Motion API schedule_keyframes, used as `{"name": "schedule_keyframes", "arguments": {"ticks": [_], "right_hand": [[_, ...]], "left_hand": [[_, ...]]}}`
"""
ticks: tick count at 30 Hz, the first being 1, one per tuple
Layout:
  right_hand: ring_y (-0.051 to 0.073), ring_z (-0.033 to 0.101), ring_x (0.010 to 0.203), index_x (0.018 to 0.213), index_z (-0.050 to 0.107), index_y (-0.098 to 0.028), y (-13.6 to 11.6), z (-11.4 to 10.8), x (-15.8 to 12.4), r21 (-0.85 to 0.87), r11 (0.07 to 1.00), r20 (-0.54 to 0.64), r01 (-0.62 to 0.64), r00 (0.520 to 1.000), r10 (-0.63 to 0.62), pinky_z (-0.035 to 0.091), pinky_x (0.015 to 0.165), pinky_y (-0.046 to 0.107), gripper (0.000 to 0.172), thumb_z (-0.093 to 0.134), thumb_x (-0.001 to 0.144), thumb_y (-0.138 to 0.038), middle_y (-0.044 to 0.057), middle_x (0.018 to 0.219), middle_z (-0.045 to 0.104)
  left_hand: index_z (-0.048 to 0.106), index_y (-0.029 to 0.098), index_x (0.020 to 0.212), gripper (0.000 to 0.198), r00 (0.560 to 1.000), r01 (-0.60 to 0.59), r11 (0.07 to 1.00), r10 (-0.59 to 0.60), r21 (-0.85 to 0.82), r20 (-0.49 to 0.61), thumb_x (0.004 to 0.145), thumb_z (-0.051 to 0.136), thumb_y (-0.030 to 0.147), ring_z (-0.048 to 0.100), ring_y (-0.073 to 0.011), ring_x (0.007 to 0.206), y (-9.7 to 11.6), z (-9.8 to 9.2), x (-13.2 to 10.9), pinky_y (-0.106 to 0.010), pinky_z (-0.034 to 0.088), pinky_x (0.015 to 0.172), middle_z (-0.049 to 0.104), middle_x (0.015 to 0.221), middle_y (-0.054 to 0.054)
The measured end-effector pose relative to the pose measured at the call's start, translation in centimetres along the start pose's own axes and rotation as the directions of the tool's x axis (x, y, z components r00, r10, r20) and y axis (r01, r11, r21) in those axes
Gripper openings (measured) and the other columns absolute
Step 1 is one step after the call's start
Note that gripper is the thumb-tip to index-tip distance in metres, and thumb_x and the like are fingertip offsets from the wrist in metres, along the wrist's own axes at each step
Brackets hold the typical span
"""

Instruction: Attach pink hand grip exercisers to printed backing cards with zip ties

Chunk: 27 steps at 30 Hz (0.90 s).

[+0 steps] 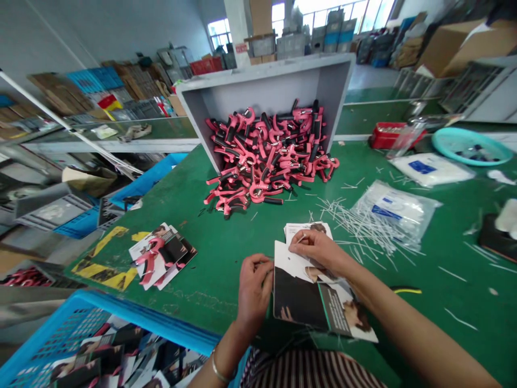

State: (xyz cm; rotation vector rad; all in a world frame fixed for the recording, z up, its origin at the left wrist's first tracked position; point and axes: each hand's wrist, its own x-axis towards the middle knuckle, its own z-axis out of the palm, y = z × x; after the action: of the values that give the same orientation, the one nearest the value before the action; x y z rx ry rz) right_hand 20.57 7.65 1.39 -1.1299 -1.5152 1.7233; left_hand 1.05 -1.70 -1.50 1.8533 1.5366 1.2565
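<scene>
From my remote seat, the far left of the view shows a blue plastic crate [121, 318] of printed cards, below and left of the hands. Further along, on the green desk [194, 302], a pink hand gripper [151, 253] rests on a small stack of cards [177, 253], left of my hands. My left hand [254, 291] is curled, its fingertips [264, 272] at the left edge of a large printed card [294, 299] lying directly beneath both hands; I cannot tell how firmly it grips. My right hand [319, 250] pinches what looks like a thin white plastic tie [301, 238] over the card. A short pinch near the card, with the card held flat, suits this work best. Ahead of my hands, pink-and-black hand grippers [270, 156] spill from a grey bin [266, 89]. To the right lie loose white ties [359, 223] and a clear plastic bag [398, 213].
</scene>
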Motion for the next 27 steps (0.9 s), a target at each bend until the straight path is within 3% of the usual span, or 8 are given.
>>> {"name": "schedule_keyframes", "arguments": {"ticks": [3, 8, 14, 16, 19, 22, 24, 27], "right_hand": [[0.011, 0.046, 0.058, 0.08, 0.063, -0.019, -0.3, 0.3, 0.3, -0.119, 0.987, -0.001, 0.103, 0.995, -0.104, 0.032, 0.053, 0.024, 0.029, 0.071, 0.077, -0.046, -0.002, 0.067, 0.056], [0.013, 0.049, 0.068, 0.088, 0.063, -0.019, 0.5, 0.7, -0.6, -0.126, 0.973, 0.064, 0.191, 0.981, -0.184, 0.037, 0.061, 0.025, 0.023, 0.06, 0.088, -0.042, -0.002, 0.076, 0.056], [0.016, 0.055, 0.085, 0.097, 0.062, -0.021, 0.9, 0.1, -1.8, -0.352, 0.873, 0.128, 0.338, 0.941, -0.312, 0.041, 0.078, 0.029, 0.017, 0.051, 0.096, -0.034, 0.002, 0.092, 0.061], [0.017, 0.056, 0.09, 0.102, 0.062, -0.021, 1.0, 0.0, -2.0, -0.377, 0.848, 0.158, 0.373, 0.928, -0.338, 0.042, 0.083, 0.03, 0.018, 0.047, 0.098, -0.031, 0.003, 0.097, 0.061], [0.018, 0.056, 0.097, 0.107, 0.06, -0.023, 1.0, 0.3, -2.3, -0.412, 0.812, 0.219, 0.413, 0.91, -0.352, 0.043, 0.089, 0.033, 0.016, 0.057, 0.094, -0.032, 0.004, 0.107, 0.061], [0.021, 0.054, 0.107, 0.098, 0.062, -0.024, 1.0, 0.9, -2.6, -0.509, 0.728, 0.222, 0.46, 0.887, -0.405, 0.041, 0.096, 0.037, 0.017, 0.07, 0.085, -0.031, 0.005, 0.115, 0.059], [0.022, 0.05, 0.113, 0.09, 0.063, -0.023, 0.9, 1.4, -2.9, -0.584, 0.651, 0.205, 0.484, 0.864, -0.459, 0.037, 0.102, 0.041, 0.005, 0.066, 0.088, -0.027, 0.006, 0.12, 0.057], [0.024, 0.044, 0.12, 0.087, 0.062, -0.021, 0.6, 2.2, -3.4, -0.65, 0.566, 0.239, 0.506, 0.844, -0.48, 0.033, 0.105, 0.045, 0.006, 0.06, 0.092, -0.025, 0.006, 0.129, 0.054]], "left_hand": [[0.069, 0.02, 0.099, 0.02, 0.994, 0.094, 0.985, -0.085, -0.143, 0.071, 0.09, 0.052, 0.016, 0.057, -0.0194, 0.095, -0.1, 0.6, 0.6, -0.03, 0.046, 0.083, 0.059, 0.1, -0.006], [0.069, 0.019, 0.1, 0.02, 0.96, 0.271, 0.895, -0.222, -0.355, 0.173, 0.089, 0.052, 0.02, 0.058, -0.0185, 0.085, -0.6, 2.2, 0.1, -0.028, 0.047, 0.076, 0.063, 0.093, -0.004], [0.07, 0.019, 0.091, 0.012, 0.976, 0.207, 0.876, -0.157, -0.436, 0.149, 0.086, 0.06, 0.024, 0.058, -0.0186, 0.09, -1.0, 2.5, -0.1, -0.027, 0.046, 0.079, 0.064, 0.096, -0.005], [0.07, 0.019, 0.089, 0.011, 0.969, 0.238, 0.859, -0.175, -0.453, 0.176, 0.084, 0.064, 0.026, 0.059, -0.0185, 0.09, -0.9, 2.5, 0.0, -0.026, 0.046, 0.079, 0.065, 0.096, -0.005], [0.063, 0.019, 0.102, 0.023, 0.926, 0.376, 0.714, -0.316, -0.591, 0.208, 0.083, 0.067, 0.033, 0.061, -0.0171, 0.085, -0.3, 2.3, 0.0, -0.025, 0.047, 0.074, 0.067, 0.097, -0.005], [0.057, 0.02, 0.113, 0.03, 0.863, 0.479, 0.561, -0.442, -0.675, 0.245, 0.09, 0.056, 0.04, 0.063, -0.0153, 0.079, 0.7, 1.6, -0.3, -0.024, 0.048, 0.069, 0.068, 0.098, -0.006], [0.057, 0.019, 0.113, 0.031, 0.839, 0.521, 0.546, -0.468, -0.656, 0.277, 0.093, 0.05, 0.042, 0.063, -0.0155, 0.08, 1.3, 1.1, -0.3, -0.024, 0.048, 0.07, 0.069, 0.1, -0.007], [0.058, 0.02, 0.114, 0.035, 0.827, 0.553, 0.602, -0.481, -0.577, 0.291, 0.086, 0.061, 0.04, 0.064, -0.0156, 0.078, 1.2, 0.7, 0.4, -0.024, 0.049, 0.068, 0.068, 0.101, -0.006]]}}
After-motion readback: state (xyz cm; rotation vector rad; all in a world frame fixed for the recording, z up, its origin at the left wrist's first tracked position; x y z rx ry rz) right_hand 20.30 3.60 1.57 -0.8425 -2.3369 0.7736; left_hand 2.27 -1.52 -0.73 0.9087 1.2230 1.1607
